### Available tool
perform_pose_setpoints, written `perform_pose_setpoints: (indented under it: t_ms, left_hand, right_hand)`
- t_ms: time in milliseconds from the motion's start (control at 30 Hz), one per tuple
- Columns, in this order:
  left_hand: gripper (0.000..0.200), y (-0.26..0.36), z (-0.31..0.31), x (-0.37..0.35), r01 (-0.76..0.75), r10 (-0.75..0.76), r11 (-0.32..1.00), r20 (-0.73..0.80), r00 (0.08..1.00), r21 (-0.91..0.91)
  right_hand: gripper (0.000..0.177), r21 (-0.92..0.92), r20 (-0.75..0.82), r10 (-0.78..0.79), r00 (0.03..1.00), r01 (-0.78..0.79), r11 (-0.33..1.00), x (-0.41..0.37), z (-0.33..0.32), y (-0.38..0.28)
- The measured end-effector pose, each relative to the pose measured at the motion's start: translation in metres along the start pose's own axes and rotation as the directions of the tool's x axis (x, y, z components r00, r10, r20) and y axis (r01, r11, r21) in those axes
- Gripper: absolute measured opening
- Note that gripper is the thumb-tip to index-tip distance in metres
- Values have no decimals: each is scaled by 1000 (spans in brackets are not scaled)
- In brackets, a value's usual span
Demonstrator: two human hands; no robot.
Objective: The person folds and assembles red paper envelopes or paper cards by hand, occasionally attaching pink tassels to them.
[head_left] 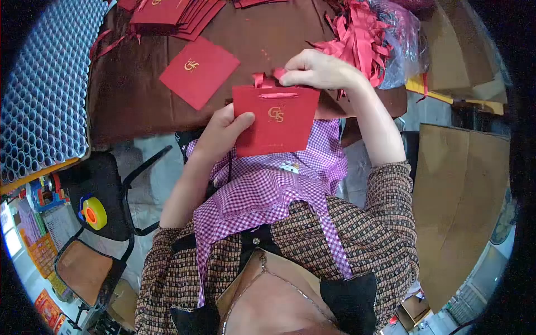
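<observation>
My left hand (pixel 225 129) grips a red paper gift bag (pixel 276 131) by its left side, thumb on the front and the other fingers behind it. Gold letters and a ribbon strip across the top show on the bag's front. Above the bag's top edge, my right hand (pixel 312 71) pinches a red ribbon (pixel 277 73); its fingertips are partly hidden. To the left, a flat red bag (pixel 200 71) with a gold logo lies on the brown-covered table (pixel 128 106).
A stack of red bags (pixel 167 17) lies at the back left. Loose red ribbons (pixel 360 42) are heaped beside clear plastic wrap (pixel 403 47) at right. Along the left stands a honeycomb-like block of tubes (pixel 47 84). Below it, a chair (pixel 92 190) carries a yellow tape roll (pixel 95 213).
</observation>
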State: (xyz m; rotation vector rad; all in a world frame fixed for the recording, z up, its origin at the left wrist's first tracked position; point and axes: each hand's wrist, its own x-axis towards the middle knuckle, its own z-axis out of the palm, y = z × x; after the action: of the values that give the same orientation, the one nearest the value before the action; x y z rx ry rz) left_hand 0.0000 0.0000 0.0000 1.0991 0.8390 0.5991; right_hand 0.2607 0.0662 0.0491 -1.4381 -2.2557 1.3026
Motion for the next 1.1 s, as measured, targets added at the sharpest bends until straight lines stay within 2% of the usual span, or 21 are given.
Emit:
perform_pose_setpoints:
  t_ms: [100, 167, 200, 267, 300, 333, 367, 433, 500, 567, 600, 633, 667, 700, 733, 767, 833, 900, 967, 1033, 1100]
  left_hand:
    - [28, 1, 0, -6, 20, -20, 1000, -9, 1000, -7]
    - [29, 0, -4, -2, -23, 23, 998, -1, 1000, -54]
    - [29, 2, -5, -3, -26, 26, 998, -8, 1000, -50]
    - [30, 5, -4, -2, -2, 2, 975, -2, 1000, -221]
    - [30, 6, -3, -3, -17, 14, 975, -17, 1000, -223]
    - [32, 8, -3, -4, 0, -3, 950, -9, 1000, -312]
    - [33, 13, -5, -4, 4, -6, 919, -5, 1000, -394]
    - [36, 27, -16, -4, -44, 11, 926, -91, 996, -374]
    - [37, 54, -24, -9, -188, 124, 877, -169, 978, -442]
    - [35, 97, -45, -15, -340, 262, 892, -272, 926, -299]
    - [35, 96, -80, 3, -423, 295, 849, -380, 877, -317]
    - [35, 126, -98, 10, -489, 350, 800, -390, 852, -348]
    - [33, 151, -122, 16, -559, 436, 788, -409, 802, -257]
    - [32, 179, -140, 25, -608, 447, 755, -485, 752, -247]
    - [32, 203, -158, 38, -624, 412, 695, -513, 753, -358]
    - [32, 227, -155, 45, -640, 427, 705, -538, 727, -307]
    - [30, 242, -164, 74, -635, 342, 713, -643, 685, -298]
    - [30, 220, -194, 125, -594, 225, 725, -694, 683, -349]
    - [27, 184, -214, 164, -567, 138, 763, -778, 613, -311]
    - [26, 142, -248, 196, -529, 153, 816, -793, 589, -235]
    - [24, 130, -238, 193, -523, 134, 830, -842, 523, -194]
  right_hand:
    - [29, 59, 0, -43, 999, 43, 997, 0, 8, 2]
    - [28, 77, -377, 49, 925, -21, 997, 3, 6, 8]
    - [28, 76, -376, 41, 926, -13, 997, 4, 7, 8]
    - [28, 124, -404, 75, 912, -26, 992, 3, 7, 7]
    - [28, 143, -414, 86, 906, -28, 989, 2, 6, 7]
    - [29, 135, -420, 14, 908, 47, 990, 2, 4, 10]
    - [29, 158, -480, 8, 877, 78, 984, 1, 5, 15]
    - [28, 142, -602, -19, 798, 130, 981, 1, 7, 25]
    - [26, 197, -543, -2, 839, 130, 972, -5, 6, 34]
    - [24, 202, -503, 3, 864, 114, 973, -10, 12, 34]
    - [23, 194, -451, 9, 892, 89, 977, -13, 14, 26]
    - [22, 185, -402, 18, 915, 62, 981, -15, 17, 19]
    - [22, 224, -401, 21, 916, 75, 972, -14, 25, 20]
    - [22, 266, -400, 26, 916, 89, 960, -13, 34, 23]
    - [20, 324, -371, 78, 925, 50, 945, -13, 41, 16]
    - [20, 241, -376, 31, 926, 65, 968, -9, 48, 23]
    - [19, 148, -421, -86, 903, 161, 976, -3, 64, 25]
    - [18, -68, -508, -163, 846, 149, 986, 0, 70, 20]
    - [16, -25, -520, -164, 838, 177, 984, 0, 73, 22]
    - [14, -6, -536, -154, 830, 179, 984, -1, 75, 26]
    - [13, 24, -541, -156, 826, 201, 979, -3, 79, 32]
